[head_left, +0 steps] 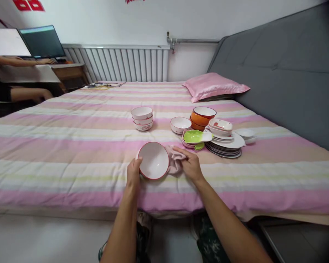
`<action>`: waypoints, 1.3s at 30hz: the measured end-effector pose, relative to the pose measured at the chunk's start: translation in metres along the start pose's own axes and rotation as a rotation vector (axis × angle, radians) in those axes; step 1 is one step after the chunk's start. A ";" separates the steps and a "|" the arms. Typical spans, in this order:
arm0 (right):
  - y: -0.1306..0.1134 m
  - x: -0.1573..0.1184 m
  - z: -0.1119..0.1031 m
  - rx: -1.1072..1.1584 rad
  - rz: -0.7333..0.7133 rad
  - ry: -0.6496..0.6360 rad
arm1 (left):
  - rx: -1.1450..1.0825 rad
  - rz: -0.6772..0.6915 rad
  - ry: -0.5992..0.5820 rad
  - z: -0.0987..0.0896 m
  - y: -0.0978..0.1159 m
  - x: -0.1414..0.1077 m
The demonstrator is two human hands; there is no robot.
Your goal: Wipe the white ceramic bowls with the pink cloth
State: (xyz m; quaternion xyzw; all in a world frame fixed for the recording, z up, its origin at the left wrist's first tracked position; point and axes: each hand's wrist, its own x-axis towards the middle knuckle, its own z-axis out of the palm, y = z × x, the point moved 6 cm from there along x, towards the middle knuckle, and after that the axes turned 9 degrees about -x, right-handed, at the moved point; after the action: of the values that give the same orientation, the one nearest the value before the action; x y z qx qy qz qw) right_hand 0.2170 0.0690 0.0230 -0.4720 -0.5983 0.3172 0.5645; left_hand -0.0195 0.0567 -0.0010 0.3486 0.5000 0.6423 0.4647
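A white bowl with a red rim [154, 160] is tilted so its inside faces me, above the near part of the bed. My left hand [133, 171] grips its left edge, thumb over the rim. In my right hand [191, 165] is a bunched pale pink cloth [174, 160], pressed against the bowl's right side. Beyond the bowl stands a stack of white patterned bowls [142, 118]. One more white bowl [180, 125] sits to the right of that stack. Green leaf-shaped dishes [193, 136] lie just past my right hand.
Orange bowls [200, 118], a pile of plates [225, 146] and small white dishes [246, 134] crowd the right side. A pink pillow [215, 86] lies near the grey headboard [279, 69]. Cables [104, 86] rest at the bed's far edge. At left, a person [16, 62] sits by monitors [42, 41].
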 end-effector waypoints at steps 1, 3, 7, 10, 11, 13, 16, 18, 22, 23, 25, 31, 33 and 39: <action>0.008 0.001 -0.004 0.094 0.094 0.082 | -0.012 -0.002 -0.026 0.002 0.001 -0.001; 0.024 0.002 -0.008 0.270 0.266 0.228 | -0.015 0.011 -0.100 0.007 0.006 -0.004; 0.030 0.003 -0.006 0.590 0.398 0.298 | 0.109 0.106 -0.246 0.018 0.019 -0.011; 0.019 0.005 -0.006 0.771 0.400 0.305 | 0.248 0.209 -0.301 0.024 0.028 -0.016; 0.013 0.006 -0.007 0.796 0.380 0.298 | 0.287 0.241 -0.314 0.026 0.030 -0.017; 0.002 0.008 -0.005 0.820 0.334 0.273 | 0.353 0.289 -0.336 0.030 0.033 -0.019; -0.013 0.009 0.001 0.780 0.278 0.243 | 0.431 0.324 -0.356 0.034 0.036 -0.023; -0.024 0.008 0.009 0.701 0.218 0.186 | 0.469 0.340 -0.362 0.037 0.037 -0.025; -0.049 0.000 0.030 0.439 0.039 -0.088 | 0.517 0.357 -0.369 0.041 0.040 -0.029; -0.056 -0.003 0.032 0.336 -0.038 -0.138 | 0.522 0.361 -0.372 0.042 0.040 -0.029; -0.069 -0.008 0.035 0.088 -0.232 -0.188 | 0.526 0.367 -0.379 0.043 0.041 -0.030; -0.085 -0.018 0.037 -0.244 -0.544 -0.280 | 0.557 0.352 -0.357 0.042 0.040 -0.029; -0.080 -0.016 0.035 -0.162 -0.466 -0.290 | 0.541 0.357 -0.369 0.042 0.041 -0.029; -0.064 -0.009 0.028 0.159 -0.182 -0.276 | 0.511 0.374 -0.413 0.044 0.042 -0.031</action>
State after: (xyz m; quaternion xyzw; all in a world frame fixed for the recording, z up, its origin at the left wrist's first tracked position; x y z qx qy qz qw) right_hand 0.1753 0.0422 0.0738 -0.3220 -0.6832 0.3729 0.5390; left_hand 0.0201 0.0390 0.0516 0.6608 0.4676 0.4867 0.3283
